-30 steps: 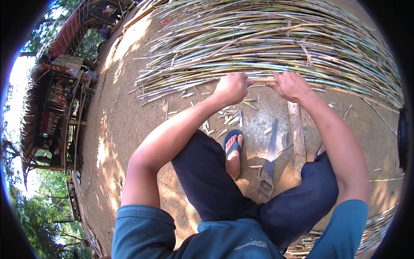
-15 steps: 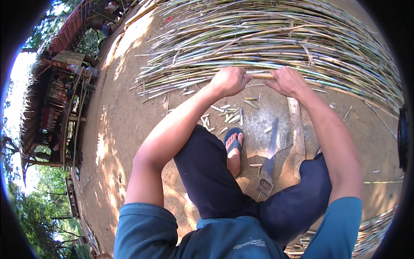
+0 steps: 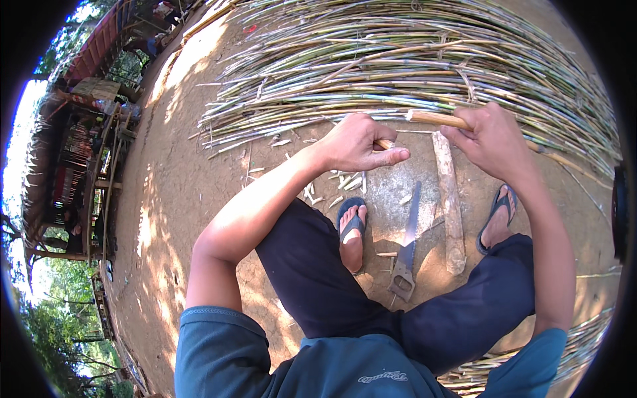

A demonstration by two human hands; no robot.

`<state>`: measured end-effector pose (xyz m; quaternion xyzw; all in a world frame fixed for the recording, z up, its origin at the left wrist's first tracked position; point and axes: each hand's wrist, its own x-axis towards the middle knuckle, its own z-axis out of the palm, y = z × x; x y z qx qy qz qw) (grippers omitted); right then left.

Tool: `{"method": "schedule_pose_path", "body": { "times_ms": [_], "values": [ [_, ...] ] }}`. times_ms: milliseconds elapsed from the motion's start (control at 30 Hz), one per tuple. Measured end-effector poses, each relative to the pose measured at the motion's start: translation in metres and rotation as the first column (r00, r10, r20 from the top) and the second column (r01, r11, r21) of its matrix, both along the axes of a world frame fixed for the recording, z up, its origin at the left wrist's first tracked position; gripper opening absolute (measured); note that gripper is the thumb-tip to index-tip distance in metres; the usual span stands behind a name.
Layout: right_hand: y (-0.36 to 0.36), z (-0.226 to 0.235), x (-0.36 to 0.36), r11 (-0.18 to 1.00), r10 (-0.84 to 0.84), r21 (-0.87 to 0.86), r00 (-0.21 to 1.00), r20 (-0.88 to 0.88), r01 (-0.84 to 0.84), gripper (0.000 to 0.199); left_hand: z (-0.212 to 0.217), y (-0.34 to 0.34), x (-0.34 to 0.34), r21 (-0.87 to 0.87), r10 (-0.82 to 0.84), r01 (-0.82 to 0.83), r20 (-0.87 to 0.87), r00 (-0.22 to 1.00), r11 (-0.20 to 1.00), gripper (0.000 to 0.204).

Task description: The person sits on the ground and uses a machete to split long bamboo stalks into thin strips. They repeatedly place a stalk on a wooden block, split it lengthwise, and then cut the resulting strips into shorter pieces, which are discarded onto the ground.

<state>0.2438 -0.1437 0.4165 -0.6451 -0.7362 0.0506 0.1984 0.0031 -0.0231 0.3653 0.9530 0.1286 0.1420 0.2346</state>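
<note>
Brown thatched-roof wooden hut [image 3: 70,162] at 9 o'clock; reddish ribbed slanted roof [image 3: 99,48] at 10; green leafy trees [image 3: 56,325] at 8; small bright-red scrap [image 3: 250,28] on brown dirt ground [image 3: 176,149], 11 o'clock

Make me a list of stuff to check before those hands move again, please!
1. Left hand has a grip on its cane piece: ok, fingers wrapped round it.
2. Right hand has a grip on its cane: ok, one end pokes out past the thumb side.
3. Hands away from the saw: ok, it lies on the ground.
4. Toes covered: not ok, they're bare in open sandals, with the saw between the feet.
5. Where the right hand's cane ends on its other side: cannot tell.
</note>
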Motion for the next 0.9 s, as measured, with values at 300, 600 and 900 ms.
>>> {"method": "schedule_pose_path", "body": {
  "times_ms": [300, 600, 900],
  "values": [
    [-0.158, 0.026, 0.014, 0.733, -0.631, 0.421, 0.766, 0.126, 0.535, 0.027, -0.037, 0.025, -0.006, -0.118, 0.059, -0.093, -0.264, 0.963, 0.989, 0.043],
    [-0.359, -0.056, 0.009, 0.471, -0.477, -0.252, 0.004, -0.879, 0.846, 0.057, -0.147, 0.094, -0.016, 0.248, 0.160, 0.042, -0.737, 0.657, 0.968, 0.044],
    [-0.451, -0.162, -0.026, -0.206, -0.352, -0.589, -0.621, -0.701, 0.781, 0.023, -0.189, 0.136, -0.070, 0.443, 0.414, 0.160, -0.891, 0.187, 0.882, 0.100]
  ]
}}
